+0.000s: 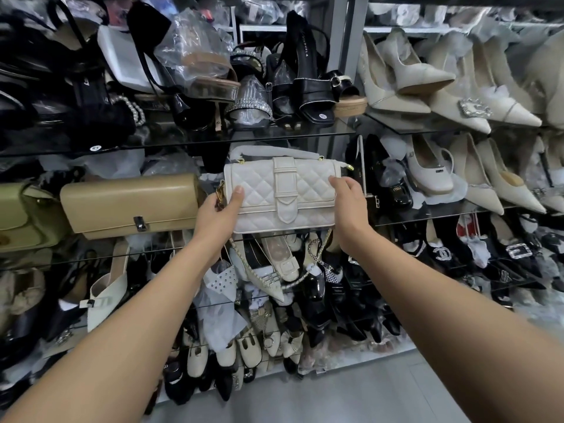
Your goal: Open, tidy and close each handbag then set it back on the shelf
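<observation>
A white quilted handbag (282, 196) with a buckled flap strap stands upright at the front edge of the glass shelf (152, 251), its flap down. My left hand (221, 209) grips its left end, thumb on the front by the gold chain. My right hand (348, 203) holds its right end, fingers on the flap. The bag's woven strap hangs below it. Left of it on the same shelf lie a tan clasp handbag (131, 206) and an olive-green handbag (24, 218).
Glass shelves packed with shoes surround the bags: black heels and sandals (305, 87) above, cream pumps (457, 96) to the right, mixed flats and heels below. A grey upright post (348, 41) divides the shelving. Grey floor (305, 398) lies beneath.
</observation>
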